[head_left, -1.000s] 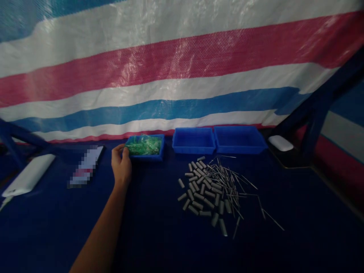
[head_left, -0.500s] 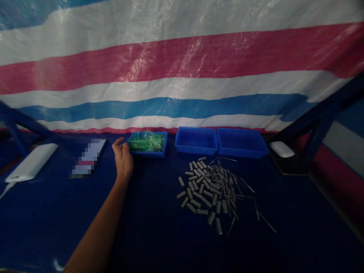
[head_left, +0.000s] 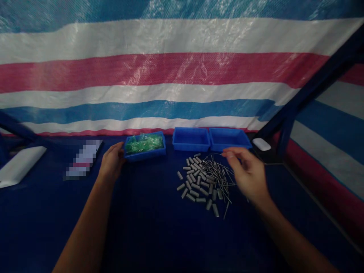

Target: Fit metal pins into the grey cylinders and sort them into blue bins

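My left hand (head_left: pixel 112 161) is closed at the left edge of a small blue plastic bin (head_left: pixel 146 155), its fingertips partly hidden behind the rim. Green pieces in a clear plastic bag (head_left: pixel 144 143) fill that bin. Thumb and index finger of my right hand (head_left: pixel 247 170) pinch one end of a thin metal rod (head_left: pixel 217 154), above the right side of a heap. Loose thin metal rods (head_left: pixel 217 172) make up the heap's right part. Short grey metal cylinders (head_left: pixel 195 186) lie scattered on its left.
Two more blue bins (head_left: pixel 191 148) (head_left: pixel 231 147) stand side by side behind the heap. A phone-like slab with a pixelated screen (head_left: pixel 83 159) and a long white device (head_left: pixel 21 167) lie left. A small white object (head_left: pixel 261 144) sits right, near a blue metal frame (head_left: pixel 290 113). Striped sheeting (head_left: pixel 170 68) hangs behind.
My right hand has come in from the right and pinches a rod. My left hand has closed at the bin's edge, and that bin now sits slightly turned. The view has shifted.
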Available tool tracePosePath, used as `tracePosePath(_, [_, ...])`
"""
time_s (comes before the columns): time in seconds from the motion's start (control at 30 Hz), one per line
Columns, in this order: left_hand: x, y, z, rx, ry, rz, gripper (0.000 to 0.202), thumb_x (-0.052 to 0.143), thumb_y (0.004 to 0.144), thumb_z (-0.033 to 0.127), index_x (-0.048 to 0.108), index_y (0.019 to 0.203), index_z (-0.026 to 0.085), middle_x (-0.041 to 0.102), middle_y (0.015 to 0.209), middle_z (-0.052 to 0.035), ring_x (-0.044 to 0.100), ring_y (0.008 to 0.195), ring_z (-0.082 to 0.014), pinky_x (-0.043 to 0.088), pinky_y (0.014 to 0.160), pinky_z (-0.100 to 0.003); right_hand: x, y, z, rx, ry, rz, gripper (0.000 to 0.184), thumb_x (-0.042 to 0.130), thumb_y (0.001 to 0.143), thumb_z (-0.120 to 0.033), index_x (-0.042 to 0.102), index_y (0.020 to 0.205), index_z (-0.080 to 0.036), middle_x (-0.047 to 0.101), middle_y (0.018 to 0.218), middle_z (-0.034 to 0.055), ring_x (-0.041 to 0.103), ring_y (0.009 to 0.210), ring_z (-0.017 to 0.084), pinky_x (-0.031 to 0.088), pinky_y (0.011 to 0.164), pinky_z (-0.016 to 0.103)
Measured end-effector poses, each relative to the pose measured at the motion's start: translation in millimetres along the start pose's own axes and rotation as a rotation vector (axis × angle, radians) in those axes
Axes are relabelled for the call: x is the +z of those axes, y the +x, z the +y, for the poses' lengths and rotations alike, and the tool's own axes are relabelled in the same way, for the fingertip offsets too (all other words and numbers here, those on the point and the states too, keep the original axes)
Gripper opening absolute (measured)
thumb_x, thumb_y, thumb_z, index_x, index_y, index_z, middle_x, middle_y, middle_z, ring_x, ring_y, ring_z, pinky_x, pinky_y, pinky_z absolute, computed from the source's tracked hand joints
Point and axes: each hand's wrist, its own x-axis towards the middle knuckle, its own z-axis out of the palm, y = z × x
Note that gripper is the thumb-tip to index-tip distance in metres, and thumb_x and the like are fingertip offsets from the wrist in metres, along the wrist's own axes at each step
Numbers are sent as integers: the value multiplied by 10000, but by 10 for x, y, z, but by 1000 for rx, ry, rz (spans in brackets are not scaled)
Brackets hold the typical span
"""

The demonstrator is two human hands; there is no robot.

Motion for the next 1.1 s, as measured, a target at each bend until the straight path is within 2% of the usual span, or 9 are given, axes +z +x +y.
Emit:
tracePosePath(0.1, [-100, 17, -47, 120, 44, -127, 474, 444, 800, 487, 502, 1181, 210, 569, 1094, -95, 563, 978, -218, 496, 696, -282, 217, -73, 146, -21, -24, -58, 179, 511, 824, -326, 614, 801, -181, 642, 814, 34, 590, 799, 176, 440, 758, 336])
tracePosePath(0.2, [-191, -1, -11, 274, 231, -401, 729, 531, 739, 525, 248, 1365, 282, 318, 1401, -102, 331, 1265, -278, 418, 918, -366, 285, -73, 219, -57, -28, -83, 172, 513, 822, -319, 617, 820, -182, 642, 823, 35, 591, 805, 175, 439, 766, 333])
tracePosePath(0.27, [-212, -9, 50, 312, 412, -549, 973, 676, 636, 438, 94, 1402, 290, 202, 1455, -107, 223, 1313, -309, 347, 989, -407, 272, -77, 238, -50, -27, -69, 181, 507, 825, -324, 617, 820, -180, 641, 813, 35, 596, 788, 174, 444, 752, 328])
tracePosePath(0.37, [-183, 31, 108, 310, 549, -648, 1107, 724, 578, 346, -4, 1407, 256, 233, 1434, -144, 281, 1280, -340, 320, 996, -468, 244, -103, 252, -19, -34, -57, 197, 499, 828, -334, 618, 809, -178, 641, 793, 33, 602, 754, 171, 451, 726, 320])
tracePosePath(0.57, [-189, 45, 180, 335, 436, -617, 1033, 759, 509, 271, 153, 1344, 300, 396, 1301, -111, 484, 1112, -316, 448, 884, -486, 287, -162, 233, -58, -53, -110, 181, 503, 818, -318, 619, 822, -180, 647, 783, 34, 600, 749, 171, 457, 714, 314])
tracePosePath(0.73, [-271, -366, 563, 502, 400, -568, 911, 769, 490, 254, 280, 1242, 406, 426, 1263, -29, 440, 1152, -312, 453, 902, -464, 345, -302, 176, -106, -65, -281, 161, 488, 821, -283, 612, 839, -182, 638, 786, 32, 592, 750, 164, 460, 707, 309])
tracePosePath(0.87, [-232, -762, 740, 636, 511, -676, 969, 743, 547, 288, 186, 1327, 428, 373, 1331, -26, 354, 1233, -317, 388, 977, -473, 426, -499, 62, -153, -124, -452, 222, 490, 817, -276, 570, 1005, -190, 618, 863, 50, 577, 830, 188, 466, 753, 358])
tracePosePath(0.97, [-107, -976, 782, 709, 655, -777, 948, 695, 631, 328, 113, 1377, 394, 277, 1412, -35, 307, 1266, -321, 368, 985, -485, 496, -650, -31, -247, -141, -526, 530, 543, 783, -323, 381, 1268, -182, 512, 1169, 118, 479, 1087, 251, 418, 898, 436])
tracePosePath(1.1, [198, -1135, 879, 870, 819, -997, 772, 652, 687, 339, 261, 1353, 371, 277, 1415, -18, 269, 1289, -293, 275, 1040, -480, 544, -735, -100, -342, -76, -559, 769, 571, 759, -353, 149, 1382, -193, 323, 1341, 137, 319, 1244, 274, 328, 1011, 461])
